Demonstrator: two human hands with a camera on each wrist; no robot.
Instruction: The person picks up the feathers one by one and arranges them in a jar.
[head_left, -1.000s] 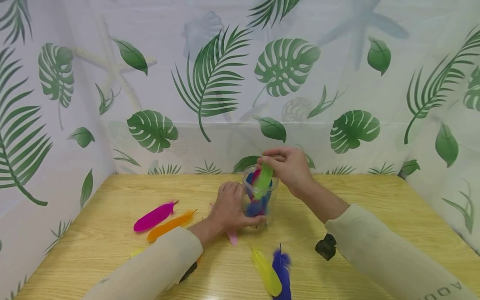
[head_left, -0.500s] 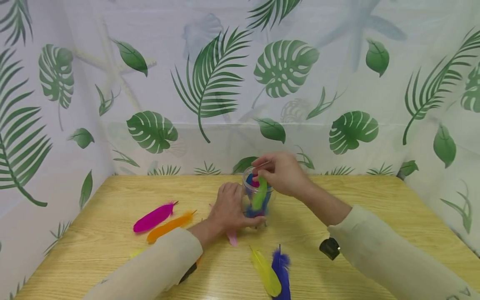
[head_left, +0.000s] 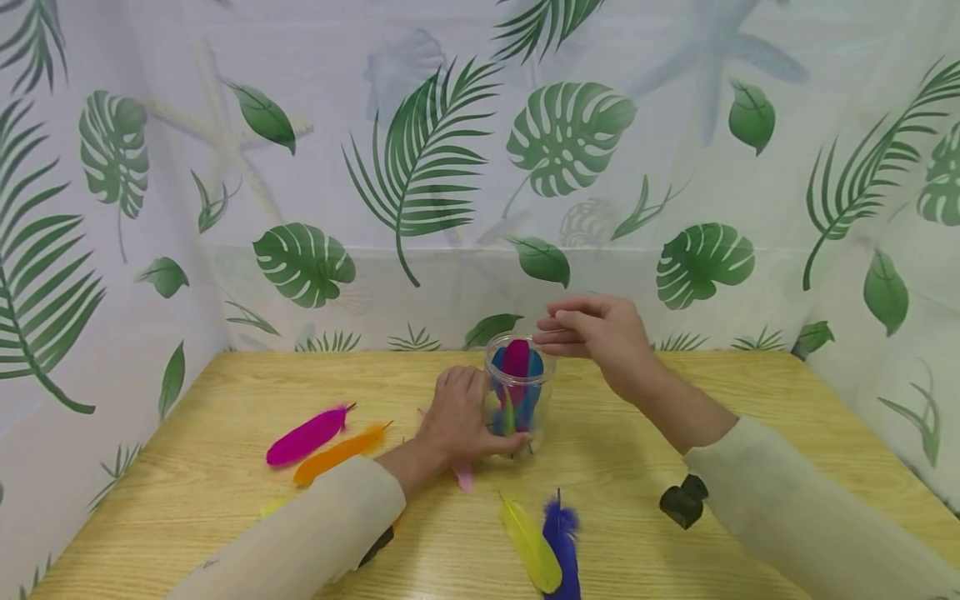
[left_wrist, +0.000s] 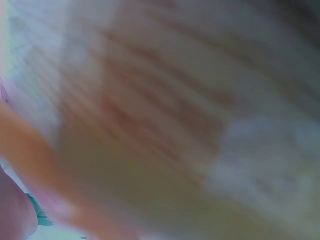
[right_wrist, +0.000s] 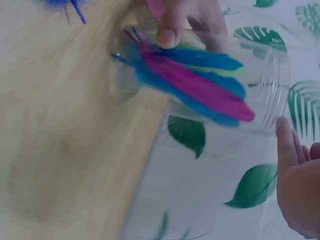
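A clear plastic jar (head_left: 547, 402) stands upright near the back of the table. Inside it are a magenta feather (head_left: 516, 358), blue feathers (right_wrist: 200, 59) and a green feather (head_left: 509, 414), which is low behind the wall. My left hand (head_left: 456, 421) grips the jar from the left side, thumb across its lower front. Just right of the rim is my right hand (head_left: 600, 337), fingers extended and nothing held; in the right wrist view its fingertip appears at or very near the rim. The left wrist view is mostly blurred.
On the wooden table (head_left: 637, 550), a magenta feather (head_left: 306, 437) and an orange feather (head_left: 341, 454) lie left. A yellow feather (head_left: 531, 546) and a dark blue feather (head_left: 561, 546) lie in front. A pink feather (head_left: 464, 476) is partly under the left hand. A leaf-printed curtain (head_left: 450, 167) hangs behind.
The right hand has lowered the green feather into the jar, let it go and moved up and right beside the rim. The left hand has kept its hold on the jar.
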